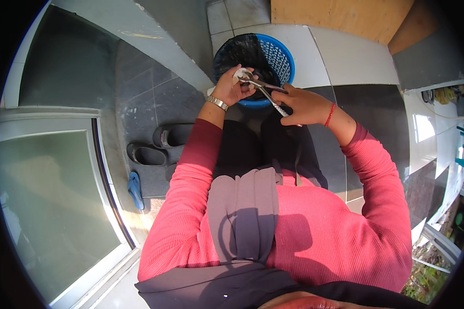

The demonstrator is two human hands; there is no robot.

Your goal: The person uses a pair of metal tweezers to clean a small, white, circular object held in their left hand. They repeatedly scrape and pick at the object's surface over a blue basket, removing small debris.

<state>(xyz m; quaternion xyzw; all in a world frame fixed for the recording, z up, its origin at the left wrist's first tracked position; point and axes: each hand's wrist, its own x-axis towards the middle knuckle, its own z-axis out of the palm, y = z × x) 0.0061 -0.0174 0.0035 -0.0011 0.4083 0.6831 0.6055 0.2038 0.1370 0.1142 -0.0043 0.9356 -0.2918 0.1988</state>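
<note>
My left hand [231,88] is raised over the basket, its fingers curled around a small pale, roundish piece [242,75] whose kind I cannot make out. My right hand [308,107] grips a pair of silver metal shears [265,91] by long handles that stand apart. The shears' jaws meet the pale piece at my left fingertips. Directly beneath is a blue plastic basket [282,51] with openwork sides, lined with a black plastic bag [241,51]. Both my forearms reach forward in pink sleeves.
Dark clogs [147,153] and a blue flip-flop [135,189] lie on the floor to my left, near a white-framed glass panel [56,206]. A grey pillar [175,44] stands left of the basket. Wooden board [335,18] spans the far side.
</note>
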